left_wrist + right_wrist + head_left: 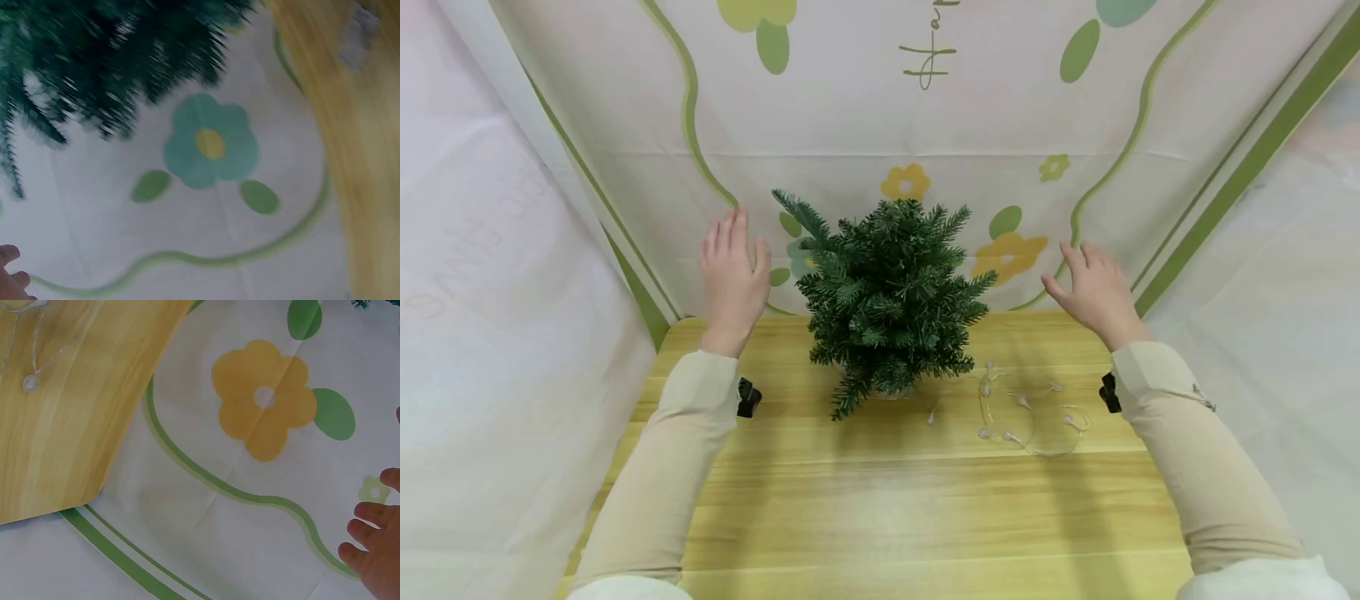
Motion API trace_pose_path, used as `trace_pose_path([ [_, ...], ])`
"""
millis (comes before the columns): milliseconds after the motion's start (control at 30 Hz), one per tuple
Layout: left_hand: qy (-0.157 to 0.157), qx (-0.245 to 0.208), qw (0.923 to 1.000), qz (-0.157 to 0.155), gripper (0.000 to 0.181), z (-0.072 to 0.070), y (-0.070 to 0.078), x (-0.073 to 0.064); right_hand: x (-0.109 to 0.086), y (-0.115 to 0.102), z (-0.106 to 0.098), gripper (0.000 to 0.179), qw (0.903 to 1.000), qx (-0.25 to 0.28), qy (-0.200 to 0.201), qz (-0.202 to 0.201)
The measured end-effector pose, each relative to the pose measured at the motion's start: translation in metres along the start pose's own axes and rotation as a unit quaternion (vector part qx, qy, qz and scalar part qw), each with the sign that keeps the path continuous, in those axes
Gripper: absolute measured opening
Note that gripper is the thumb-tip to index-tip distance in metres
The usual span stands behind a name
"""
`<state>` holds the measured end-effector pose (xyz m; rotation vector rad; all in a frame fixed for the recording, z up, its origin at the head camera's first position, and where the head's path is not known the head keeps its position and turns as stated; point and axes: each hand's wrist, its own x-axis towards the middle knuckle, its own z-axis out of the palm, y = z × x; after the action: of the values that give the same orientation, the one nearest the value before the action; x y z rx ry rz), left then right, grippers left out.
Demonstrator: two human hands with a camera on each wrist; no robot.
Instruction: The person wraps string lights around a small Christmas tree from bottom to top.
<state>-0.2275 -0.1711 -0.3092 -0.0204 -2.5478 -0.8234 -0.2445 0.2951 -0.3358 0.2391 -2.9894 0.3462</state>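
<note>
A small artificial Christmas tree (891,292) stands near the back edge of the table, its base mostly hidden under the branches. My left hand (731,279) is raised to the left of it, fingers extended, touching nothing. On the opposite side my right hand (1093,292) hovers with its fingers spread and holds nothing. Between the tree and my right forearm, a thin string of lights (1030,417) with small clear bulbs lies loosely looped on the wood. The left wrist view catches blurred green branches (112,56) and only fingertips at its edge.
The pale wooden table (880,517) reaches toward me. White cloth printed with flowers (1007,254) hangs behind it, and plain-looking cloth walls (497,333) close in both sides. A small pale object (358,36) lies on the table in the left wrist view.
</note>
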Motion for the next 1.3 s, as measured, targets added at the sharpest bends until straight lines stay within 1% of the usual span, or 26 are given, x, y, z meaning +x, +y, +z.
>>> trace_pose_path([
  [67, 0.014, -0.014, 0.9996, 0.017, 0.053, -0.003, 0.015, 0.000, -0.001, 0.004, 0.006, 0.071, 1.0000, -0.004, -0.001, -0.001],
  [133, 0.032, -0.027, 0.9983, 0.041, 0.049, -0.006, 0.030, -0.002, -0.003, 0.007, 0.013, 0.070, 1.0000, -0.005, -0.008, 0.000],
  [200, 0.050, -0.040, 0.9958, 0.066, 0.046, -0.010, 0.045, -0.004, -0.004, 0.010, 0.020, 0.068, 0.9998, -0.005, -0.018, 0.001],
  [267, 0.070, -0.053, 0.9917, 0.094, 0.044, -0.013, 0.060, -0.008, -0.006, 0.013, 0.026, 0.068, 0.9994, -0.005, -0.032, 0.007],
  [333, 0.090, -0.063, 0.9858, 0.127, 0.043, -0.016, 0.074, -0.014, -0.009, 0.014, 0.033, 0.068, 0.9989, -0.008, -0.045, 0.009],
  [400, 0.102, -0.068, 0.9797, 0.159, 0.043, -0.017, 0.088, -0.022, -0.012, 0.015, 0.040, 0.066, 0.9983, -0.016, -0.055, 0.010],
  [500, 0.110, -0.062, 0.9692, 0.211, 0.042, -0.014, 0.105, -0.034, -0.017, 0.017, 0.050, 0.065, 0.9971, -0.024, -0.071, 0.011],
  [567, 0.111, -0.052, 0.9610, 0.248, 0.041, -0.008, 0.115, -0.042, -0.020, 0.017, 0.057, 0.065, 0.9961, -0.029, -0.082, 0.012],
  [667, 0.117, -0.027, 0.9438, 0.308, 0.039, 0.003, 0.128, -0.055, -0.025, 0.019, 0.069, 0.066, 0.9948, -0.028, -0.096, 0.016],
  [733, 0.124, -0.018, 0.9307, 0.344, 0.037, 0.012, 0.135, -0.065, -0.028, 0.020, 0.078, 0.066, 0.9947, -0.035, -0.096, 0.013],
  [800, 0.127, -0.018, 0.9193, 0.372, 0.036, 0.023, 0.140, -0.077, -0.033, 0.022, 0.086, 0.065, 0.9945, -0.034, -0.098, 0.012],
  [900, 0.126, -0.016, 0.9032, 0.410, 0.035, 0.044, 0.145, -0.096, -0.039, 0.027, 0.101, 0.064, 0.9935, -0.031, -0.109, 0.014],
  [1000, 0.117, 0.006, 0.8860, 0.449, 0.033, 0.070, 0.144, -0.116, -0.046, 0.031, 0.112, 0.063, 0.9919, -0.015, -0.124, 0.022],
  [1067, 0.100, 0.024, 0.8762, 0.471, 0.030, 0.090, 0.141, -0.129, -0.049, 0.032, 0.119, 0.063, 0.9910, -0.010, -0.131, 0.026],
  [1100, 0.087, 0.031, 0.8737, 0.478, 0.028, 0.100, 0.138, -0.136, -0.051, 0.032, 0.122, 0.063, 0.9905, -0.006, -0.134, 0.028],
  [1167, 0.053, 0.042, 0.8725, 0.484, 0.025, 0.122, 0.133, -0.149, -0.054, 0.034, 0.129, 0.063, 0.9896, 0.003, -0.140, 0.035],
  [1233, 0.014, 0.053, 0.8756, 0.480, 0.024, 0.143, 0.128, -0.160, -0.056, 0.035, 0.136, 0.062, 0.9888, 0.009, -0.143, 0.040],
  [1300, -0.019, 0.071, 0.8793, 0.471, 0.024, 0.163, 0.122, -0.170, -0.059, 0.037, 0.142, 0.060, 0.9884, 0.018, -0.144, 0.045],
])
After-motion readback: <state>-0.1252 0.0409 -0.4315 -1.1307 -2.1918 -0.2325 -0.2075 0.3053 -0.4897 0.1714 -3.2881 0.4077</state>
